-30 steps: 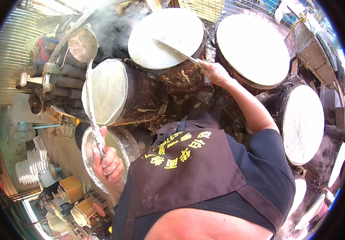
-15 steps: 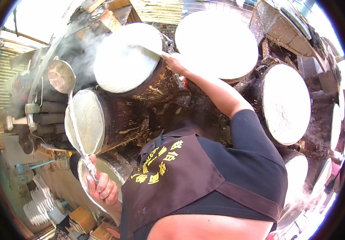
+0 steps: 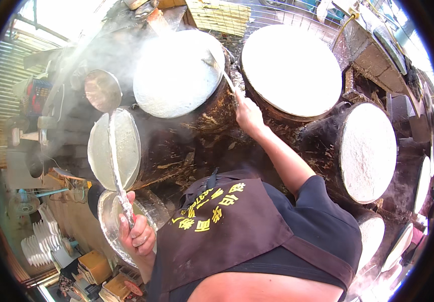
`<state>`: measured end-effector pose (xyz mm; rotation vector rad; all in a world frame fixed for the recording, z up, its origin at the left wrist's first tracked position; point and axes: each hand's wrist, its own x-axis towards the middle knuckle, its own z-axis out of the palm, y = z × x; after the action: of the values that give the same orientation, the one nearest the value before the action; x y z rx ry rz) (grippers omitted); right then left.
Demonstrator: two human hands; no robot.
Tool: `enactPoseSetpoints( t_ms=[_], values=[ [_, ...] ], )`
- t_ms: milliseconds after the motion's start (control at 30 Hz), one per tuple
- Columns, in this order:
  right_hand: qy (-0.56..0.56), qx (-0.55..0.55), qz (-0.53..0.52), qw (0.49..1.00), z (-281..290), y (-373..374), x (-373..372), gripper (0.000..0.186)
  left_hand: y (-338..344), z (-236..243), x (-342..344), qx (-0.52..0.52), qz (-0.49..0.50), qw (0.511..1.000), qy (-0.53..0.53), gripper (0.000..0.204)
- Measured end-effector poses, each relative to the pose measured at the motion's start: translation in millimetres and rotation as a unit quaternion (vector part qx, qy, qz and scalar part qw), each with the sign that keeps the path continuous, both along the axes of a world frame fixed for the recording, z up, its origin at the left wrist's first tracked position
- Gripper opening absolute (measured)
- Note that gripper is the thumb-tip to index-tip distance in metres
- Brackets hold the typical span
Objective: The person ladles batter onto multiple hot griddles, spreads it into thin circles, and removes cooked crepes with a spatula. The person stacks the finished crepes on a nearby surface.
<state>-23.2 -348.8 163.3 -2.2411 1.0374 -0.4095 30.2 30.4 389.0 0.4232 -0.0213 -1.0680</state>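
Note:
My left hand [image 3: 137,234] is closed round the handle of a long ladle [image 3: 102,89], whose round cup is raised at the upper left over the drums. My right hand [image 3: 248,113] grips a long, thin flat tool [image 3: 229,78]; its blade rests on or just over the white-topped drum [image 3: 169,75] at upper middle, where steam rises. A smaller drum [image 3: 129,143] with a pale, thin-looking top lies behind the ladle handle. Below it, beside my left hand, is a metal-rimmed pot [image 3: 109,226] with pale contents.
More white-topped drums [image 3: 290,68] stand at upper right and down the right side [image 3: 368,153]. Stacked white trays [image 3: 41,241], a fan [image 3: 23,204] and wooden boxes [image 3: 91,267] are at lower left. A concrete ledge [image 3: 373,63] runs along the upper right.
My right hand's tool has turned from a shallow slant to a steeper one, its blade further right on the middle drum. Steam around the ladle has thickened. The view has shifted.

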Motion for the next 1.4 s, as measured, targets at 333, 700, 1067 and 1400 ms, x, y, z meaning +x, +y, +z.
enactPoseSetpoints(
  t_ms=[333,700,1067,1400],
  values=[
    [-0.061,0.041,0.080,0.994,32.8,-56.1,67.0,0.059,-15.0,3.4,-0.1,0.007,-0.042,0.999,-0.003,0.057],
    [-0.088,-0.021,0.072,0.993,13.5,-32.0,80.2,0.053,-16.5,4.7,-7.5,0.064,-0.003,0.997,-0.046,0.055],
    [-0.024,0.055,0.109,0.992,40.4,-5.8,86.1,0.052,2.3,5.0,-11.7,0.070,-0.009,0.998,0.003,0.056],
    [-0.062,0.061,0.243,0.966,26.9,-31.1,87.2,0.063,-7.9,0.0,-10.3,0.101,-0.025,0.994,0.030,0.054]
  ],
)
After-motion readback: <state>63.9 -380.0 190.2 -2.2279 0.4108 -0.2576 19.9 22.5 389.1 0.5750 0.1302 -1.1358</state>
